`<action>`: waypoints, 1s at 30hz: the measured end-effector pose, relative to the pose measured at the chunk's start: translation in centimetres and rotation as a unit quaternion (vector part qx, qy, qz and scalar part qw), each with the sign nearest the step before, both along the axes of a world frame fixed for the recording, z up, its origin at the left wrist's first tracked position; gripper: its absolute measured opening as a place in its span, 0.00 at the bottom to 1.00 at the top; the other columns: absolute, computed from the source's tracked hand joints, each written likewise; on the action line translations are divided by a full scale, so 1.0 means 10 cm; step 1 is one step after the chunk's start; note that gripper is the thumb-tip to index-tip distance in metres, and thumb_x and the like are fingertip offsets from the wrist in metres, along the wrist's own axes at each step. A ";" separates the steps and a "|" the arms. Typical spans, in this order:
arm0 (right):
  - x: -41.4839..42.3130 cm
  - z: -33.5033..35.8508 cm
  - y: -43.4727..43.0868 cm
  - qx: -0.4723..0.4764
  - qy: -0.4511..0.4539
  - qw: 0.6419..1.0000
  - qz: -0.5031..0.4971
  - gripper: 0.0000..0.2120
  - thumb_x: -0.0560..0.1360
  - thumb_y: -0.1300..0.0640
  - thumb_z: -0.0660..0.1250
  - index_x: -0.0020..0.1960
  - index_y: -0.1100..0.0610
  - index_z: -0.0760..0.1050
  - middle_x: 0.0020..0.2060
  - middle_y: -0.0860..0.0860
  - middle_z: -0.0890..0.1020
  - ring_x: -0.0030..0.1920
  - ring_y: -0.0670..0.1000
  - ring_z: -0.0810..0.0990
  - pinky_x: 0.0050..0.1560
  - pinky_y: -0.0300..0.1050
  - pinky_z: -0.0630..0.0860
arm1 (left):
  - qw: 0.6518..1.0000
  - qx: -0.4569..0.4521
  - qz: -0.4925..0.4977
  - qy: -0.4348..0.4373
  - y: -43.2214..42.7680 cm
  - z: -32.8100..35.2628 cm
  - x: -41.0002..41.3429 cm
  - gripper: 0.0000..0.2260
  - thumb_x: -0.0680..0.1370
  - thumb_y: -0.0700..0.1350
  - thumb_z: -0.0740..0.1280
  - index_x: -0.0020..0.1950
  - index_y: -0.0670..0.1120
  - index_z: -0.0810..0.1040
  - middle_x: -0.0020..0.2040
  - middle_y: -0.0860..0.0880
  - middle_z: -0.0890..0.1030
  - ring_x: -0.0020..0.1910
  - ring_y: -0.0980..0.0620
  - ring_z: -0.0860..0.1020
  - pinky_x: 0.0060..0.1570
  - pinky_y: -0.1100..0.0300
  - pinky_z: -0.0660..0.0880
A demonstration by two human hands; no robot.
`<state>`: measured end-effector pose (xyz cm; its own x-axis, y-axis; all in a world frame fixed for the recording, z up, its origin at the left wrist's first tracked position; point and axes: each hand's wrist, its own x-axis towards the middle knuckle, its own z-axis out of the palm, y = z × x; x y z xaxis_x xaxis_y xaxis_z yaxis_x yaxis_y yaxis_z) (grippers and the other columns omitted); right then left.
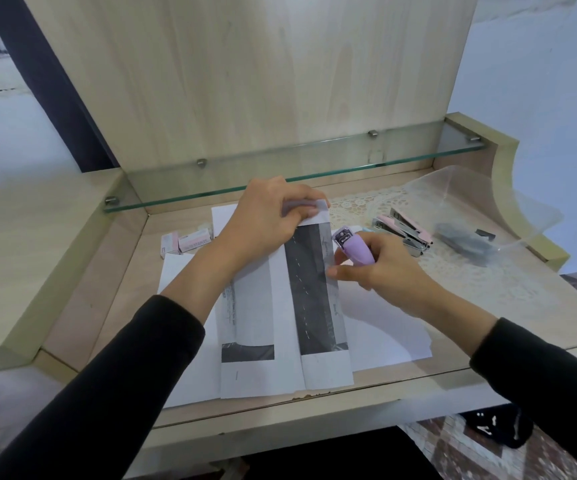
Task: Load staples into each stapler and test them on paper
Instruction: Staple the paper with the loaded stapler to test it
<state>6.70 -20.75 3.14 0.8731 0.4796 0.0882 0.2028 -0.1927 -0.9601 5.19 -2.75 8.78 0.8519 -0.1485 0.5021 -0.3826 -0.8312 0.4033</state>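
Head view: patterned floor tiles (453, 445) show below the pale wood-grain counter (131, 292). On it lie white sheets (384, 334), topped by a folded printout (311, 306) with dark bands; its small print is unreadable. The right hand (377, 268) grips a lilac stapler (358, 249) at the printout's right edge, and the left hand (266, 220) pinches its far end. Beyond, pink-and-white staple boxes (190, 241) carry blurred lettering. Pink staplers (404, 230) rest on a lace mat (359, 202) beside a clear plastic bag (481, 209), under a glass shelf (280, 174).
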 end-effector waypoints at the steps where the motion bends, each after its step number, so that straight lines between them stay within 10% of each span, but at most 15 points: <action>1: -0.01 0.00 0.03 0.017 0.010 1.000 0.002 0.10 0.66 0.63 0.73 0.34 0.60 0.72 0.20 0.41 0.72 0.22 0.40 0.67 0.26 0.29 0.63 | 1.000 -0.004 0.003 0.000 0.00 0.00 0.00 0.09 0.72 0.44 0.66 0.49 0.50 0.83 0.40 0.46 0.81 0.38 0.50 0.74 0.44 0.64 0.67; 6: -0.06 -0.01 0.13 0.091 0.044 0.995 -0.017 0.16 0.69 0.69 0.69 0.28 0.56 0.70 0.17 0.41 0.72 0.20 0.40 0.68 0.24 0.28 0.64 | 1.000 0.004 0.005 -0.012 0.03 0.00 -0.01 0.09 0.72 0.45 0.65 0.48 0.49 0.83 0.41 0.46 0.83 0.39 0.47 0.76 0.46 0.54 0.71; 22: -0.07 -0.01 0.23 0.103 0.050 0.993 -0.036 0.15 0.66 0.70 0.72 0.28 0.56 0.72 0.18 0.42 0.73 0.20 0.40 0.68 0.24 0.29 0.65 | 0.999 0.005 -0.010 -0.054 0.08 -0.02 -0.06 0.07 0.72 0.38 0.69 0.46 0.46 0.84 0.35 0.74 0.67 0.30 0.58 0.66 0.41 0.77 0.63; 30: -0.09 0.00 0.21 0.071 0.025 0.996 -0.045 0.21 0.67 0.70 0.71 0.24 0.50 0.69 0.18 0.44 0.69 0.21 0.44 0.65 0.24 0.34 0.65 | 0.999 0.000 -0.025 -0.037 0.09 -0.08 -0.02 0.08 0.72 0.40 0.67 0.47 0.46 0.84 0.45 0.53 0.83 0.41 0.55 0.75 0.47 0.69 0.66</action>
<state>5.81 -18.60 3.13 0.9167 0.3855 0.1054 0.1430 -0.0701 -0.9872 4.96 -1.86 7.98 0.8043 -0.1902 0.5630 -0.4524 -0.8103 0.3725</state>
